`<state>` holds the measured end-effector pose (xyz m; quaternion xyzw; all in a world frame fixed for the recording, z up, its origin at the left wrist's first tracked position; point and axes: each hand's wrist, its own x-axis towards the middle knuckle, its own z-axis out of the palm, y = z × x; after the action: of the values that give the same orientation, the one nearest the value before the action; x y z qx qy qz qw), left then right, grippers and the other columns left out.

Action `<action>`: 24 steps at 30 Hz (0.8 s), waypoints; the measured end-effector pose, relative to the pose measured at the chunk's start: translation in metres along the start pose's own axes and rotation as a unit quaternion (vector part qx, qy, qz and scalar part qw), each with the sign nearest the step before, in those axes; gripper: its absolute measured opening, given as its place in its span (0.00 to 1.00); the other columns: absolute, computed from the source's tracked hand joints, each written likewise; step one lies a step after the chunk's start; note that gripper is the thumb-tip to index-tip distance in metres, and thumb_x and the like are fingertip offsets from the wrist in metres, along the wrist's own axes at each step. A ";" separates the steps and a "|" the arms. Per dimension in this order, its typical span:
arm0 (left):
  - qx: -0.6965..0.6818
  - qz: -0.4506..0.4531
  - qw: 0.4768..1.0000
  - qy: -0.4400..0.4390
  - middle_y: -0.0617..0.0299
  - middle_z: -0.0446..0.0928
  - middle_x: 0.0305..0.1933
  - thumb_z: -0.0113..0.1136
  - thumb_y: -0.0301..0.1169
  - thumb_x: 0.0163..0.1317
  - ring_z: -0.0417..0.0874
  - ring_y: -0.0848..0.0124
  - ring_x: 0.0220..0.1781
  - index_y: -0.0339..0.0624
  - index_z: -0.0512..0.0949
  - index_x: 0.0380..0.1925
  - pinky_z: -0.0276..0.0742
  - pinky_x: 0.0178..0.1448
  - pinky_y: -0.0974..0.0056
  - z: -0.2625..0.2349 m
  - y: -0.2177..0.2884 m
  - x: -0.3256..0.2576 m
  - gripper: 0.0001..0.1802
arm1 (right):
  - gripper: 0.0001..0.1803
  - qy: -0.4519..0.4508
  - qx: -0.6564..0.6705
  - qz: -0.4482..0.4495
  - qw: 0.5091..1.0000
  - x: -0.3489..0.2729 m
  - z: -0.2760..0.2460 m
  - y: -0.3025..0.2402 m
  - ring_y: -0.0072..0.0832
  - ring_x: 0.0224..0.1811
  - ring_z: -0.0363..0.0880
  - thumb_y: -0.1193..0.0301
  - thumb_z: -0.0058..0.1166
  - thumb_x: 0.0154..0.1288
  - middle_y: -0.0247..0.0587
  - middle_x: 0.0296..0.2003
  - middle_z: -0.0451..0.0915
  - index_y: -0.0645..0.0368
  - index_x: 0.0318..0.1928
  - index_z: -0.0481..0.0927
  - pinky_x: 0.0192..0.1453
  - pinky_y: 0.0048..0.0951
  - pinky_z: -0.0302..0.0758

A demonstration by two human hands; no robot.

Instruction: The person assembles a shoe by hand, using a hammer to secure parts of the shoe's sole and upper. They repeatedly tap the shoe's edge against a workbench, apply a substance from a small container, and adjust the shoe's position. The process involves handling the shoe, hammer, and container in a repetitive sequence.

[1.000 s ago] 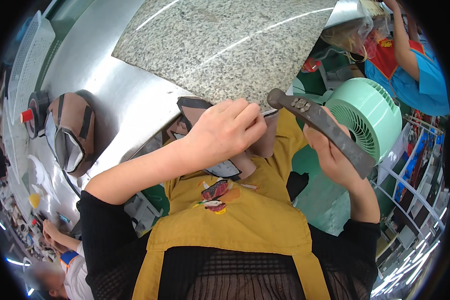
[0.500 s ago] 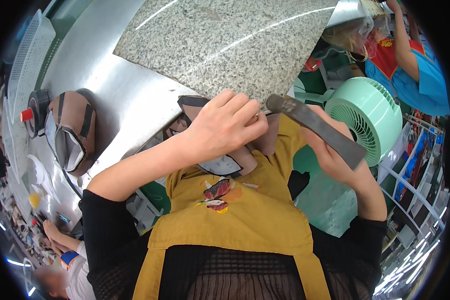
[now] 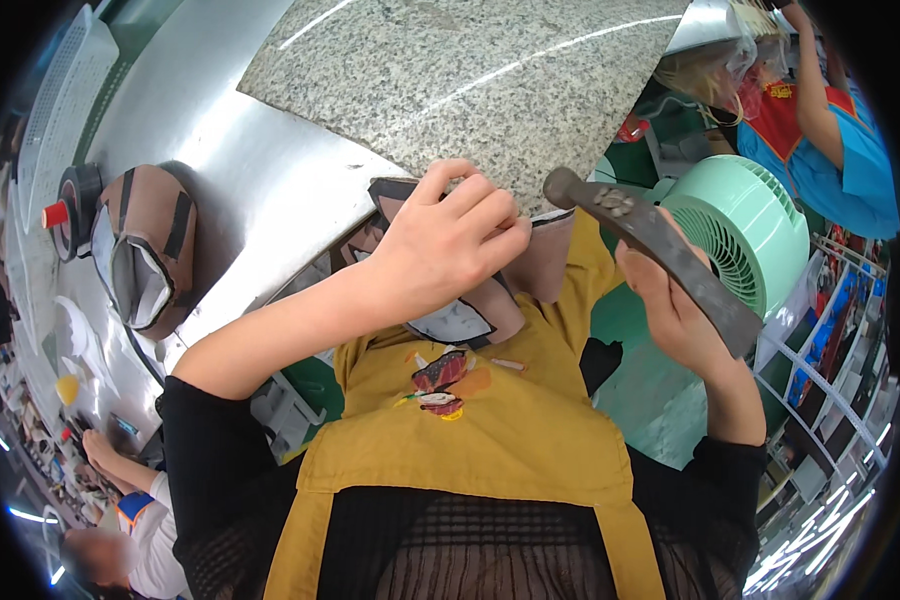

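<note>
My left hand (image 3: 448, 250) is closed over a brown and tan leather shoe upper (image 3: 530, 270) that rests at the edge of a speckled granite slab (image 3: 450, 70). My right hand (image 3: 670, 310) grips a dark, worn hammer (image 3: 650, 240), its head raised near the slab's edge, just right of my left fingers. Most of the leather piece is hidden under my left hand. A mustard yellow apron (image 3: 470, 440) with a small patch covers my lap below.
A second brown leather upper (image 3: 145, 250) lies on the shiny metal bench (image 3: 260, 190) at left, next to a tape roll (image 3: 75, 195). A mint green fan (image 3: 745, 240) stands at right. Another person in blue (image 3: 830, 140) works at the upper right, another at the lower left.
My left hand has shifted slightly on the leather piece and my right hand has tipped the hammer head a little lower toward the slab edge.
</note>
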<state>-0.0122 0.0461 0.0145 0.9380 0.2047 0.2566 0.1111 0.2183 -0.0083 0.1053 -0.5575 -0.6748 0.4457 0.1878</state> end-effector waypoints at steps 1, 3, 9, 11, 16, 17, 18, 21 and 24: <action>0.005 0.006 1.000 0.000 0.67 0.71 0.34 0.58 0.29 0.44 0.74 0.68 0.40 0.45 0.77 0.38 0.68 0.55 0.57 -0.001 0.000 0.001 0.17 | 0.17 -0.007 -0.008 0.005 1.000 -0.001 -0.001 -0.002 0.45 0.34 0.79 0.77 0.49 0.66 0.49 0.34 0.78 0.59 0.55 0.70 0.37 0.32 0.75; 0.018 0.017 1.000 0.005 0.66 0.71 0.34 0.58 0.29 0.44 0.74 0.68 0.39 0.44 0.77 0.38 0.68 0.55 0.56 -0.001 0.001 0.001 0.17 | 0.18 -0.047 -0.039 0.013 0.998 0.000 -0.001 0.001 0.45 0.34 0.81 0.77 0.49 0.66 0.49 0.34 0.79 0.58 0.56 0.71 0.37 0.32 0.75; 0.043 0.035 0.998 0.025 0.66 0.71 0.33 0.57 0.29 0.45 0.74 0.69 0.38 0.43 0.78 0.36 0.69 0.55 0.56 0.002 0.002 0.000 0.15 | 0.18 -0.001 -0.016 -0.032 0.999 0.000 0.002 -0.005 0.41 0.34 0.77 0.75 0.50 0.65 0.46 0.35 0.77 0.63 0.55 0.69 0.38 0.31 0.73; 0.043 0.038 0.998 0.041 0.66 0.71 0.33 0.57 0.28 0.45 0.74 0.69 0.37 0.43 0.78 0.35 0.69 0.56 0.55 0.004 0.002 0.000 0.14 | 0.14 -0.010 -0.046 -0.051 0.998 0.001 0.011 0.001 0.31 0.30 0.71 0.75 0.47 0.68 0.40 0.31 0.73 0.64 0.52 0.70 0.35 0.28 0.69; 0.074 0.037 0.996 0.033 0.67 0.71 0.32 0.58 0.29 0.46 0.74 0.71 0.38 0.44 0.78 0.35 0.67 0.58 0.55 0.003 0.004 -0.002 0.13 | 0.20 -0.024 -0.055 -0.044 0.997 -0.001 0.004 -0.007 0.43 0.37 0.78 0.76 0.52 0.62 0.47 0.37 0.77 0.63 0.55 0.68 0.37 0.34 0.74; 0.083 0.036 0.995 0.030 0.67 0.71 0.32 0.58 0.29 0.46 0.75 0.71 0.38 0.44 0.78 0.35 0.67 0.59 0.54 0.003 0.005 -0.003 0.13 | 0.21 -0.023 -0.066 -0.041 0.997 -0.002 0.005 -0.006 0.46 0.39 0.79 0.75 0.52 0.60 0.48 0.39 0.78 0.63 0.55 0.68 0.38 0.36 0.75; 0.075 0.018 0.997 0.030 0.68 0.71 0.32 0.59 0.29 0.46 0.75 0.71 0.39 0.45 0.78 0.34 0.66 0.60 0.54 0.003 0.005 -0.002 0.12 | 0.22 -0.018 -0.080 -0.037 0.996 -0.002 0.004 -0.008 0.48 0.40 0.80 0.75 0.53 0.59 0.50 0.40 0.79 0.63 0.55 0.68 0.38 0.37 0.76; 0.030 -0.064 0.997 0.012 0.71 0.73 0.32 0.62 0.28 0.48 0.74 0.72 0.41 0.50 0.78 0.33 0.63 0.63 0.52 0.001 0.011 -0.005 0.10 | 0.19 -0.052 -0.129 -0.031 0.990 -0.002 0.016 0.001 0.48 0.38 0.80 0.73 0.52 0.61 0.50 0.39 0.79 0.62 0.53 0.69 0.37 0.39 0.77; -0.043 -0.113 0.993 0.002 0.71 0.73 0.33 0.64 0.28 0.48 0.74 0.71 0.42 0.51 0.78 0.32 0.63 0.63 0.51 -0.003 0.004 -0.006 0.10 | 0.15 -0.028 -0.063 -0.016 0.997 0.000 0.013 0.004 0.41 0.28 0.71 0.76 0.47 0.67 0.46 0.30 0.74 0.61 0.54 0.70 0.35 0.31 0.70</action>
<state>-0.0172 0.0403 0.0157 0.9027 0.2983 0.2525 0.1797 0.2112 -0.0131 0.0949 -0.5446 -0.7154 0.4147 0.1403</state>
